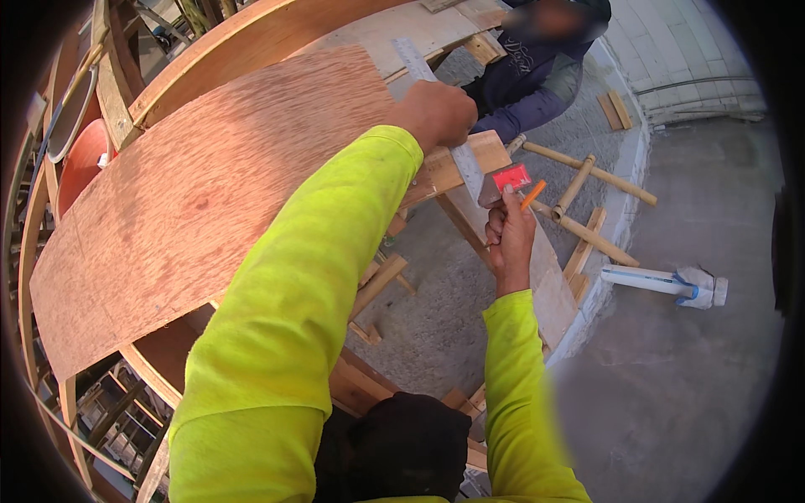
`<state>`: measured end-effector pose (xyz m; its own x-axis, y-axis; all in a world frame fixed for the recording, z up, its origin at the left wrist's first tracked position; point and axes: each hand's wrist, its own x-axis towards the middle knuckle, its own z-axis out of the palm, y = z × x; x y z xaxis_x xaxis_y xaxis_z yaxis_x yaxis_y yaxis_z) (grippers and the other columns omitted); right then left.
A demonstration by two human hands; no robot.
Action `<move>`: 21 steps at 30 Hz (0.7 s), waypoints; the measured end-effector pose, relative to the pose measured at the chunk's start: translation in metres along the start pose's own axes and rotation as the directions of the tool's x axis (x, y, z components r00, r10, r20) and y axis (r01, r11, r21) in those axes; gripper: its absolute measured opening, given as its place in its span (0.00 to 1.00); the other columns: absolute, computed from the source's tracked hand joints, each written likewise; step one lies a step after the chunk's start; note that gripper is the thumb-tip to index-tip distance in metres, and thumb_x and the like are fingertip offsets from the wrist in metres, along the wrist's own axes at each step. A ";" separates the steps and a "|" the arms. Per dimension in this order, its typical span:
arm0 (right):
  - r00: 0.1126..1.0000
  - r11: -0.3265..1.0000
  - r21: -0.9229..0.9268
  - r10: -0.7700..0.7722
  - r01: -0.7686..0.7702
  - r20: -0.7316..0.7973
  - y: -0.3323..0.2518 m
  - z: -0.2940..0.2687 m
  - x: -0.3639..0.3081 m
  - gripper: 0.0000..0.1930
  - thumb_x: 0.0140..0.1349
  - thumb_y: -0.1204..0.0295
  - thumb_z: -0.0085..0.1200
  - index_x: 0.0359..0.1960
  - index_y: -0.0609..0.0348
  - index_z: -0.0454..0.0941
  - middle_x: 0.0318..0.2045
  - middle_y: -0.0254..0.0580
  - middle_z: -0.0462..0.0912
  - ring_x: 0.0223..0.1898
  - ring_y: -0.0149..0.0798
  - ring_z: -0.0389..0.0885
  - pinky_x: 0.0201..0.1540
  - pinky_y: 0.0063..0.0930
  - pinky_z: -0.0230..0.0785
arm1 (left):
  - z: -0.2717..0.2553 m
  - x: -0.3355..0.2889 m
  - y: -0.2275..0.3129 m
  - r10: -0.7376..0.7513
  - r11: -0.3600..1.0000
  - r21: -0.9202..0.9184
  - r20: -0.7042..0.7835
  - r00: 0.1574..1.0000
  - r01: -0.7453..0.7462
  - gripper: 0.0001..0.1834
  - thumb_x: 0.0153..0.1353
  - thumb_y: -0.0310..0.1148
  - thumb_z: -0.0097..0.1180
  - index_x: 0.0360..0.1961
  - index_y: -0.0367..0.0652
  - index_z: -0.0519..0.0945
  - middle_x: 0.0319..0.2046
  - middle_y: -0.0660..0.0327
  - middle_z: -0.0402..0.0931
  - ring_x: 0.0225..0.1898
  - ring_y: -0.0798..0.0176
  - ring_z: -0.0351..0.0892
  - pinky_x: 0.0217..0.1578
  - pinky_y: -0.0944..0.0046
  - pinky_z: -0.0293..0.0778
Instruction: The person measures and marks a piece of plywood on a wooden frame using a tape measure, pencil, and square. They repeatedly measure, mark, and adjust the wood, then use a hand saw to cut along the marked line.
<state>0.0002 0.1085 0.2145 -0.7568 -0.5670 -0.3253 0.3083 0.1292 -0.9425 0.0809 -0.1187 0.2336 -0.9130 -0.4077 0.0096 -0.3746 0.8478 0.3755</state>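
My left hand (436, 113) is closed over a long metal ruler (412, 59), which slants across the edge of a plywood sheet (201, 193) and a timber piece (482, 155). My right hand (511, 239) is raised beside the ruler's near end, fingers curled around an orange pencil (533, 194). A small bright red square piece (512, 177) shows just above its fingertips; whether it is fixed to the ruler I cannot tell. The plywood lies under my left forearm, its outer side curved.
Across from me, a person in dark clothing (537, 75) is close to the ruler. Bamboo poles (591, 172) are tied together at the right, and a white pipe (646, 281) lies past them. An orange bucket (84, 168) stands at the left by curved timber framing (218, 54).
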 end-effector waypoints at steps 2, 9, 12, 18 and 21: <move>1.000 1.000 0.009 -0.007 0.007 -0.002 0.001 -0.002 0.003 0.11 0.69 0.63 0.60 0.32 0.50 0.73 0.20 0.22 0.68 0.15 0.18 0.57 0.15 0.18 0.47 | 0.000 0.001 0.001 -0.010 1.000 0.000 0.001 1.000 0.010 0.10 0.55 0.39 0.63 0.38 0.57 0.90 0.44 0.60 0.84 0.47 0.50 0.85 0.45 0.50 0.81; 0.998 0.999 0.037 0.016 -0.018 0.055 -0.002 -0.002 0.008 0.09 0.70 0.63 0.60 0.33 0.45 0.73 0.19 0.20 0.65 0.15 0.17 0.57 0.15 0.18 0.47 | -0.003 -0.001 0.000 -0.039 0.999 0.013 0.011 0.999 0.039 0.12 0.57 0.40 0.63 0.41 0.58 0.89 0.47 0.61 0.83 0.48 0.51 0.85 0.47 0.52 0.80; 0.998 0.998 0.063 0.005 -0.009 0.069 0.001 -0.004 0.013 0.09 0.70 0.63 0.60 0.34 0.47 0.73 0.20 0.22 0.67 0.15 0.17 0.57 0.16 0.17 0.47 | -0.003 -0.001 -0.001 -0.043 0.999 0.000 0.014 0.999 0.043 0.12 0.57 0.41 0.63 0.43 0.59 0.89 0.48 0.62 0.83 0.49 0.51 0.84 0.48 0.52 0.80; 0.982 0.990 0.031 -0.129 0.134 -0.136 -0.008 -0.023 -0.006 0.19 0.75 0.55 0.51 0.38 0.61 0.75 0.28 0.35 0.75 0.20 0.23 0.66 0.20 0.21 0.58 | -0.006 -0.002 0.000 -0.042 0.999 0.007 0.040 0.998 0.042 0.13 0.57 0.40 0.63 0.43 0.57 0.89 0.48 0.63 0.83 0.49 0.52 0.84 0.48 0.52 0.80; 0.888 0.920 -0.061 -0.389 0.386 -0.245 -0.016 -0.027 -0.023 0.24 0.77 0.52 0.45 0.39 0.66 0.77 0.29 0.40 0.78 0.24 0.27 0.72 0.23 0.23 0.64 | -0.001 -0.005 -0.001 -0.036 0.999 -0.017 -0.005 0.999 0.035 0.12 0.57 0.40 0.63 0.42 0.57 0.89 0.47 0.63 0.84 0.49 0.52 0.84 0.48 0.52 0.80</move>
<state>-0.0035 0.1414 0.2353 -0.9331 -0.3548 0.0586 -0.0437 -0.0500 -0.9978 0.0862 -0.1179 0.2344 -0.8983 -0.4394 0.0012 -0.4040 0.8270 0.3910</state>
